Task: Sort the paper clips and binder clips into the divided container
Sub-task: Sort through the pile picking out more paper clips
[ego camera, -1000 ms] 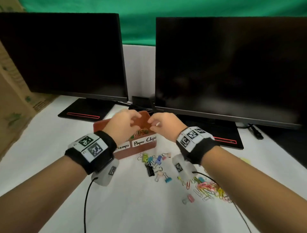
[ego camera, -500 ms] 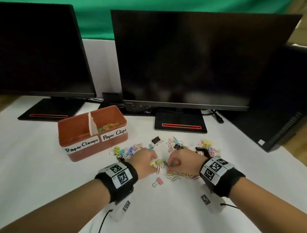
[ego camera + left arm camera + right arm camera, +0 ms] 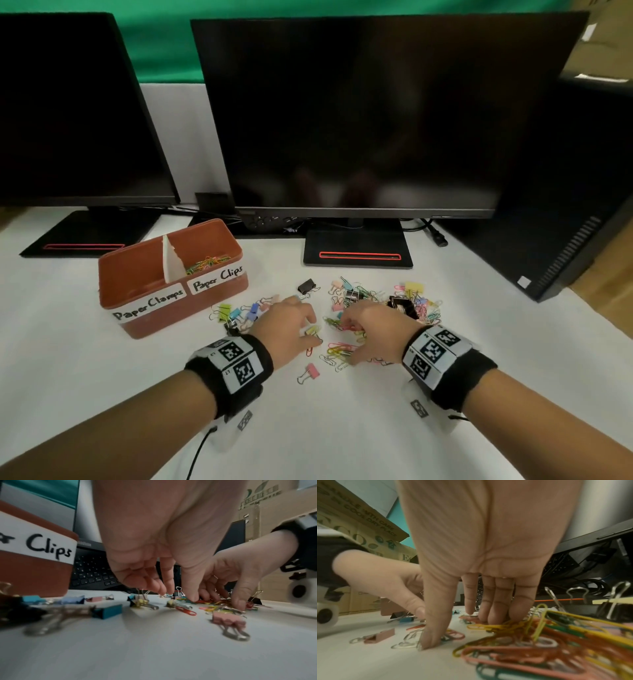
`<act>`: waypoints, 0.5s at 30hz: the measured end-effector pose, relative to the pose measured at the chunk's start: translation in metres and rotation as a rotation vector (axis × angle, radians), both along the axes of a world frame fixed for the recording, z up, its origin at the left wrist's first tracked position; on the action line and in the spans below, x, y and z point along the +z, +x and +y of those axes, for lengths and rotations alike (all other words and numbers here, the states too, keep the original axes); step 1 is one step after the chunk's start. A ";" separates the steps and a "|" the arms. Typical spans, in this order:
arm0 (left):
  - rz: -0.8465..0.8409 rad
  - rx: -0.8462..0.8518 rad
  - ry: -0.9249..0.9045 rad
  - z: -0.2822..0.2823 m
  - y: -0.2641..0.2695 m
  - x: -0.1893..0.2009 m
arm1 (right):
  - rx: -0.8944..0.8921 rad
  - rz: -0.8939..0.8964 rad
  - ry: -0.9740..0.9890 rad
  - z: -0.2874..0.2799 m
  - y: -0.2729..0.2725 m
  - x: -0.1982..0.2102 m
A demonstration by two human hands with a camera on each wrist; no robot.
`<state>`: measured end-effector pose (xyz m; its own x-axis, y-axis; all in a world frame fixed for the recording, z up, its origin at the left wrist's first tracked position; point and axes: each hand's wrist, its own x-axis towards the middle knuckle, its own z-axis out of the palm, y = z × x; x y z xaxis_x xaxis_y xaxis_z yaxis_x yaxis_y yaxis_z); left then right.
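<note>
- The right hand (image 3: 371,329) reaches down into a heap of paper clips (image 3: 556,639), thumb planted on the table (image 3: 342,428) and fingers (image 3: 498,601) pressed together into the wire loops; whether it has actually gripped any I cannot tell.
- The left hand (image 3: 287,329) hovers just beside it, fingers loosely bent with the tips down among the clips, thumb near a yellow binder clip (image 3: 312,331); nothing is plainly held.
- The paper clips are thin coated wire: yellow, orange, pink, green and plain silver.
- The binder clips (image 3: 239,313) are small folded bodies in pink, blue, yellow and black with silver wire handles, scattered between the hands and the container; a pink one (image 3: 310,372) lies apart, nearer the person.
- The divided container (image 3: 144,274) is a reddish-brown box standing left of the scatter, split by a white divider, labelled "Paper Clamps" and "Paper Clips"; coloured paper clips lie in the right compartment.
</note>
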<state>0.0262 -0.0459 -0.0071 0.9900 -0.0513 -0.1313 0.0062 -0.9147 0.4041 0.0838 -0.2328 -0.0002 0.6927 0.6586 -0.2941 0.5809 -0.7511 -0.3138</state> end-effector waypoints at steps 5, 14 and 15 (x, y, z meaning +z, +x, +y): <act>0.016 0.034 0.008 -0.007 0.014 -0.006 | -0.008 -0.045 0.026 0.013 0.001 -0.004; -0.046 0.094 -0.042 0.003 0.025 0.001 | -0.013 -0.106 0.064 0.020 0.004 -0.006; -0.071 0.101 -0.044 0.005 0.025 0.003 | -0.003 -0.112 0.055 0.021 0.005 -0.007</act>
<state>0.0513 -0.0413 -0.0039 0.9971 0.0453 -0.0605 0.0676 -0.8921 0.4468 0.0886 -0.2121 -0.0070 0.7211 0.6694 -0.1788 0.6122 -0.7364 -0.2878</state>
